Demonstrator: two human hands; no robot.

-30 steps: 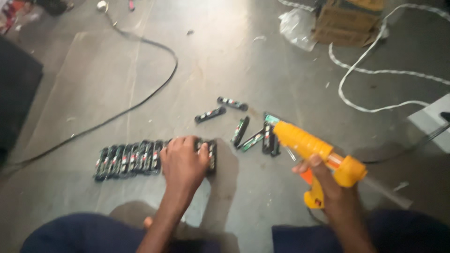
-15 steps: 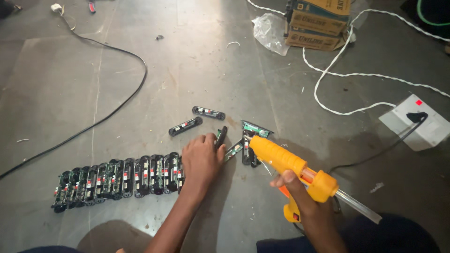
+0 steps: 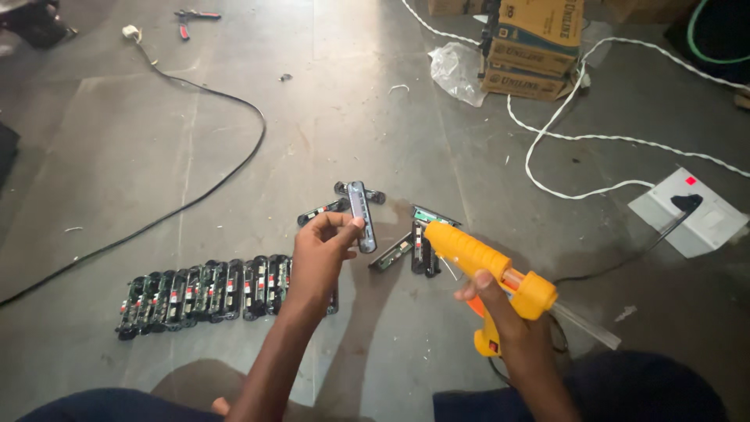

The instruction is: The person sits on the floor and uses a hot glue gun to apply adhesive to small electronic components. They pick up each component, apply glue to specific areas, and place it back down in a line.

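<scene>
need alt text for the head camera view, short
A person's left hand holds up a narrow dark module while the right hand grips a yellow glue gun. A row of similar modules lies on the grey floor.

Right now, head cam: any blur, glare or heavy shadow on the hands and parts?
Head view: left hand and the dark strip it pinches are fairly sharp; right hand on the yellow glue gun also clear. Soft shadows fall below both arms on the grey floor. Mild sheen on the floor, no harsh glare. Far corners go dim.
</scene>
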